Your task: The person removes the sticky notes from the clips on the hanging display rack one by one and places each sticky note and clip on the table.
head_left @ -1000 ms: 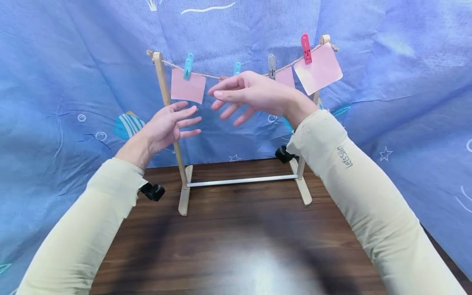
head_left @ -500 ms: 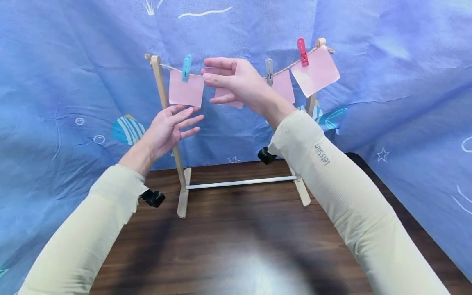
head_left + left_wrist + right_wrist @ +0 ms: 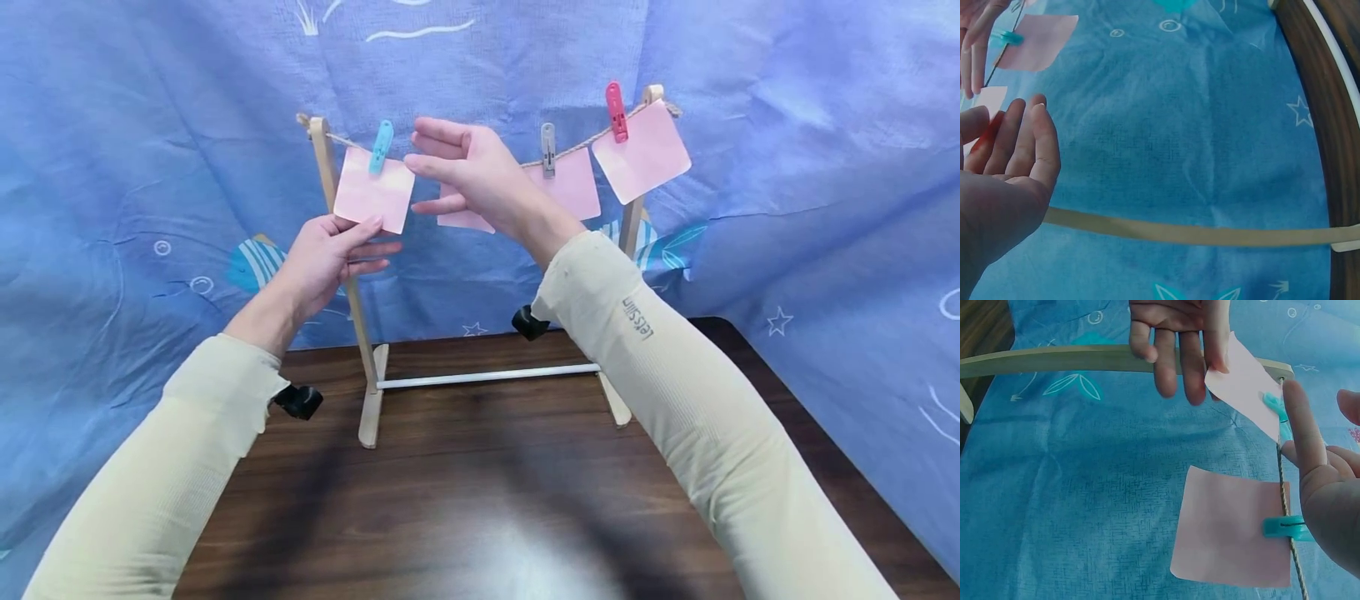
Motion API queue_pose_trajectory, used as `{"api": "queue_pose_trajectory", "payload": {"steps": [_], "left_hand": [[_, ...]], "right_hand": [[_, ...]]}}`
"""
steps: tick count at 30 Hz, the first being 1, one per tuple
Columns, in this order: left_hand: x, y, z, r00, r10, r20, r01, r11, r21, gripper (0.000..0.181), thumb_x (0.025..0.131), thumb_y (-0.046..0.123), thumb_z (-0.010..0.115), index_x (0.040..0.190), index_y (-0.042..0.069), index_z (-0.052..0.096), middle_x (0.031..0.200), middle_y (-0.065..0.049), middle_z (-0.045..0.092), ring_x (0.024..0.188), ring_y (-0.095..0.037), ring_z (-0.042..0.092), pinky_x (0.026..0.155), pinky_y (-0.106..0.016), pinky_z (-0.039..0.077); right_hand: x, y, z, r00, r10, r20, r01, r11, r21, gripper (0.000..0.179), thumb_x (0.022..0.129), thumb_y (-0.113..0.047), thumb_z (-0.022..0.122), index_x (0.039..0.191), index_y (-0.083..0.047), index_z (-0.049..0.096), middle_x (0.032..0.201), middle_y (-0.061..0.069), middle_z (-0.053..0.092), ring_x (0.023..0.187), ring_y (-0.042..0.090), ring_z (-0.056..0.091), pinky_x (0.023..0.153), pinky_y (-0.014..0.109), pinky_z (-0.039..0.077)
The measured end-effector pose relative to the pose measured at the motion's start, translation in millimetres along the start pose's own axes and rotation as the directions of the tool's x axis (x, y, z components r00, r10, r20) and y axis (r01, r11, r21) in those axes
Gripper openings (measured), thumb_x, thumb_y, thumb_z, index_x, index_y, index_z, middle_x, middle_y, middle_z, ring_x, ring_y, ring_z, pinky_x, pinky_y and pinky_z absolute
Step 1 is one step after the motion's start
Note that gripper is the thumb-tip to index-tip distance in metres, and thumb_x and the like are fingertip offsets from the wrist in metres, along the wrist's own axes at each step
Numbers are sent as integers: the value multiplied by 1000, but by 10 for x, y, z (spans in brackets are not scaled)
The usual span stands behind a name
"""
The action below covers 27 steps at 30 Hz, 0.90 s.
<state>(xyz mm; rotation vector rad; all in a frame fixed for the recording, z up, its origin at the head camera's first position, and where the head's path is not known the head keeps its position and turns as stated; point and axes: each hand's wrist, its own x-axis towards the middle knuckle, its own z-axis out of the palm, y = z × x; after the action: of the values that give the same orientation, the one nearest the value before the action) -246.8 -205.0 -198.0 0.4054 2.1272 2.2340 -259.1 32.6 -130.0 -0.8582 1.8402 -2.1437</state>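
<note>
While the left hand (image 3: 318,260) pinches the lower edge of a square pink paper sheet (image 3: 371,196) between thumb and index finger — its other fingers extended — the sheet hangs at the left end of a twisted tan rope (image 3: 1280,464), under a light-blue plastic clip (image 3: 381,147). The right hand (image 3: 480,173), fingers parted and holding nothing, hovers just beside it, partly covering a second pink sheet (image 3: 467,221). A pale wooden rack (image 3: 359,321) on the dark wood-grain bench (image 3: 420,475) carries the rope.
</note>
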Motion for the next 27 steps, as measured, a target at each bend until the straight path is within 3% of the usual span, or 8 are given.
{"api": "queue_pose_trajectory", "payload": {"steps": [16,27], "left_hand": [[4,-49,-47,1000,17,2,-17,996,90,26,98,23,69,113,2,69,100,-6,77,91,-16,75,74,-27,60],[-11,-14,-131,999,40,-13,-37,985,168,29,95,24,73,114,3,71,100,-5,77,90,-16,75,77,-30,61]], "right_hand": [[64,82,20,1000,17,-11,-16,997,72,69,98,-6,67,158,-8,33,159,4,41,135,19,52,88,45,59],[170,96,122,999,36,-24,-33,994,102,66,98,-5,66,157,-8,36,154,4,46,129,13,55,88,43,59]]}}
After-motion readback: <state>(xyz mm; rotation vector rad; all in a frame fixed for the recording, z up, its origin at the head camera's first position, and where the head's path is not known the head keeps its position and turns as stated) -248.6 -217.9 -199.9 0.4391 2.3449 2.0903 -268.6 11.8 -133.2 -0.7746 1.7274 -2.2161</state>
